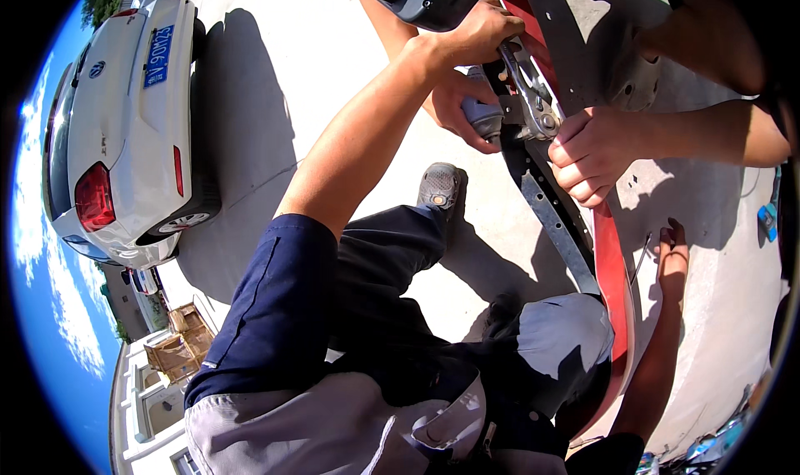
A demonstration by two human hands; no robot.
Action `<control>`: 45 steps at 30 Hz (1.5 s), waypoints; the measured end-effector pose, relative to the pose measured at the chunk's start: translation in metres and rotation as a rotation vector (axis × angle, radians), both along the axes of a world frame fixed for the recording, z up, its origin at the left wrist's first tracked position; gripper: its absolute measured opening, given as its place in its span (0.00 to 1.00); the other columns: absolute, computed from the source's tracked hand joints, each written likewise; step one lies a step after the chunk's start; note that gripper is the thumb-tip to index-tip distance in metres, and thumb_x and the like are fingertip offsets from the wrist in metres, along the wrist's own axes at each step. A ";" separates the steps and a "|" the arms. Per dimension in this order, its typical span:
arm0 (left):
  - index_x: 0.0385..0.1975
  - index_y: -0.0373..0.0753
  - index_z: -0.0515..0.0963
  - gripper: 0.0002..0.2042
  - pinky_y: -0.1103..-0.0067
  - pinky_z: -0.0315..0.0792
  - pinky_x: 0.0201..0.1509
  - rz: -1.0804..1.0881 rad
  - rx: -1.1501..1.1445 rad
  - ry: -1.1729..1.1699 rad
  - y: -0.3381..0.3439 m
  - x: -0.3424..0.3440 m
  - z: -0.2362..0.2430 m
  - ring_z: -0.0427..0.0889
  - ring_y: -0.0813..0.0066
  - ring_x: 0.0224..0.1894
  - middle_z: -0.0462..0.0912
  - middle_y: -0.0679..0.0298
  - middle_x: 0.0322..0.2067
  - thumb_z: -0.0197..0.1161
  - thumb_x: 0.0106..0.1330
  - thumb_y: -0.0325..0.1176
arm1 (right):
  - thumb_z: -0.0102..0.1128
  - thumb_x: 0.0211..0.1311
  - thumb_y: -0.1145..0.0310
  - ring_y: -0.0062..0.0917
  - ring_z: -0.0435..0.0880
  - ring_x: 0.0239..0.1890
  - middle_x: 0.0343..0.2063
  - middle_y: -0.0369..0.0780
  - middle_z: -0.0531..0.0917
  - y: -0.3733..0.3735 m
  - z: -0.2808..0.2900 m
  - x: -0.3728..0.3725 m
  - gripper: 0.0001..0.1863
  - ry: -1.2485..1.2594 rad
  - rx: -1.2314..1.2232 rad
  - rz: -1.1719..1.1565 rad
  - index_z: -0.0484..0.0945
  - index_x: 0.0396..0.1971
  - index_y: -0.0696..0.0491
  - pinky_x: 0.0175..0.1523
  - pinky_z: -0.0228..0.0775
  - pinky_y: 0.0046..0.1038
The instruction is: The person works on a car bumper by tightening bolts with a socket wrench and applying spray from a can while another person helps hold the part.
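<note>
My left hand [490,32] is closed at the upper end of metal locking pliers [527,92], beside a long red metal part [612,267]; its fingertips are partly hidden. The pliers' jaw end sits by a dark perforated metal strip [546,212] along the red part. A co-worker's hand [592,152] grips the red part near the jaw. Another person's hand [457,108] holds a grey cylindrical object [483,118] against the strip's other side. My right hand [673,246] reaches out low on the right with fingers apart, holding nothing visible, near a thin rod [641,257].
A dark boxy device [429,0] hangs at the top, close to my left hand. My bent knee [562,333] rests close to the red part. A white car [133,133] stands at left on the concrete. A small blue object [767,222] lies far right.
</note>
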State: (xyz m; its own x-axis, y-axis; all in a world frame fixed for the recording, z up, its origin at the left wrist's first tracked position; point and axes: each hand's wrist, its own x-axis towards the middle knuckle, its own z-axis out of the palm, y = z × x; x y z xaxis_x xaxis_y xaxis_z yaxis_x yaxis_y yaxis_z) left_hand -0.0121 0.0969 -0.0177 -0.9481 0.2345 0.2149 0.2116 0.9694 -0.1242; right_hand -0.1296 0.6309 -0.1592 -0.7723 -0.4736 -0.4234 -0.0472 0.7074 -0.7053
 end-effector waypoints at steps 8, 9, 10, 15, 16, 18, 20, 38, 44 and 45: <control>0.36 0.48 0.82 0.13 0.71 0.71 0.59 0.075 -0.038 -0.048 0.001 0.010 0.014 0.83 0.69 0.47 0.86 0.70 0.37 0.71 0.49 0.34 | 0.64 0.60 0.70 0.36 0.81 0.36 0.37 0.42 0.81 -0.213 0.201 0.091 0.15 0.571 -0.432 0.701 0.79 0.46 0.57 0.42 0.75 0.34; 0.37 0.47 0.82 0.13 0.72 0.71 0.58 0.063 -0.010 0.003 0.007 0.011 0.019 0.83 0.70 0.48 0.85 0.70 0.38 0.71 0.50 0.35 | 0.66 0.58 0.68 0.38 0.81 0.37 0.36 0.42 0.80 -0.226 0.206 0.099 0.16 0.607 -0.382 0.798 0.79 0.45 0.56 0.41 0.75 0.35; 0.38 0.47 0.82 0.14 0.73 0.71 0.58 0.062 -0.003 0.040 0.012 0.010 0.026 0.83 0.70 0.48 0.85 0.70 0.38 0.71 0.50 0.36 | 0.67 0.58 0.68 0.38 0.81 0.39 0.37 0.42 0.80 -0.238 0.207 0.107 0.17 0.526 -0.367 0.814 0.79 0.46 0.57 0.43 0.75 0.35; 0.45 0.44 0.82 0.20 0.66 0.75 0.53 0.008 0.114 0.153 -0.002 0.020 0.014 0.83 0.60 0.47 0.84 0.62 0.42 0.71 0.52 0.41 | 0.68 0.56 0.69 0.36 0.78 0.49 0.41 0.42 0.79 -0.271 0.198 0.133 0.20 0.573 -0.326 0.957 0.77 0.48 0.57 0.52 0.73 0.36; 0.44 0.44 0.82 0.19 0.66 0.75 0.52 0.018 0.075 0.166 -0.003 0.019 0.010 0.83 0.60 0.47 0.84 0.62 0.41 0.71 0.51 0.39 | 0.68 0.55 0.71 0.38 0.78 0.49 0.42 0.43 0.79 -0.275 0.192 0.133 0.20 0.548 -0.330 0.941 0.76 0.48 0.58 0.56 0.71 0.37; 0.41 0.46 0.83 0.17 0.66 0.75 0.53 0.027 0.110 0.167 -0.009 0.022 -0.004 0.84 0.60 0.45 0.85 0.62 0.38 0.70 0.49 0.36 | 0.63 0.57 0.74 0.37 0.78 0.50 0.43 0.43 0.78 -0.293 0.180 0.128 0.18 0.582 -0.367 0.984 0.76 0.48 0.58 0.56 0.71 0.36; 0.39 0.49 0.85 0.15 0.66 0.75 0.53 -0.016 0.231 0.270 -0.001 -0.005 -0.003 0.85 0.59 0.43 0.86 0.63 0.35 0.69 0.48 0.33 | 0.57 0.59 0.75 0.35 0.77 0.51 0.43 0.42 0.78 -0.304 0.182 0.098 0.15 0.780 -0.274 1.068 0.77 0.47 0.57 0.57 0.71 0.35; 0.33 0.51 0.86 0.08 0.67 0.78 0.46 0.185 0.107 -0.193 0.002 0.001 0.001 0.85 0.58 0.40 0.87 0.63 0.32 0.62 0.56 0.33 | 0.57 0.59 0.68 0.31 0.77 0.41 0.33 0.40 0.80 -0.359 0.137 0.096 0.23 1.294 -0.138 1.252 0.78 0.57 0.52 0.55 0.66 0.38; 0.33 0.48 0.85 0.08 0.68 0.76 0.47 0.176 0.074 -0.201 -0.002 0.011 0.008 0.86 0.60 0.38 0.87 0.62 0.30 0.64 0.53 0.32 | 0.68 0.55 0.60 0.42 0.74 0.46 0.48 0.48 0.76 -0.367 0.139 0.116 0.28 0.917 -0.222 1.124 0.76 0.55 0.55 0.56 0.65 0.43; 0.33 0.48 0.85 0.09 0.68 0.76 0.46 0.164 0.091 -0.179 0.001 0.006 0.007 0.86 0.60 0.38 0.87 0.62 0.30 0.64 0.52 0.32 | 0.76 0.48 0.58 0.47 0.73 0.48 0.50 0.50 0.75 -0.366 0.134 0.114 0.33 0.795 -0.257 1.046 0.75 0.54 0.56 0.56 0.65 0.48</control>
State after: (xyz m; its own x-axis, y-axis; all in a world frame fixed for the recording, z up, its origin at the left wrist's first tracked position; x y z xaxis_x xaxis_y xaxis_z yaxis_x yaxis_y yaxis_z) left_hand -0.0058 0.0979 -0.0106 -0.9967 0.0617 0.0532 0.0613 0.9981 -0.0099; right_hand -0.0152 0.2648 -0.0257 0.0066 -0.9874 0.1583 -0.9382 -0.0609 -0.3408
